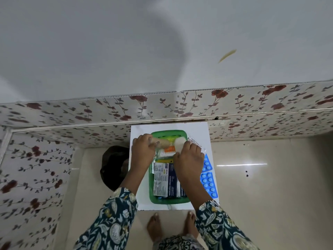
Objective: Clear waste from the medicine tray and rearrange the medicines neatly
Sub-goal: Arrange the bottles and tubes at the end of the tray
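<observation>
A green medicine tray [152,197] stands on a small white table [198,130]. Boxes of medicated dressings [166,179] lie in its near half. My left hand [142,150] is closed on a beige roll or tube [163,142] over the tray's far end. My right hand [189,157] rests over the tray's right side with its fingers on a white pad [180,143] and a silver strip [195,141]; the grip itself is hidden. An orange and white pack [167,151] lies between the hands. Blue tablet blisters [209,179] lie on the table right of the tray.
A black bag or bin [112,165] sits on the floor left of the table. A floral-papered wall runs behind and to the left. Glossy tiled floor [270,177] spreads to the right. My bare feet [156,226] stand at the table's near edge.
</observation>
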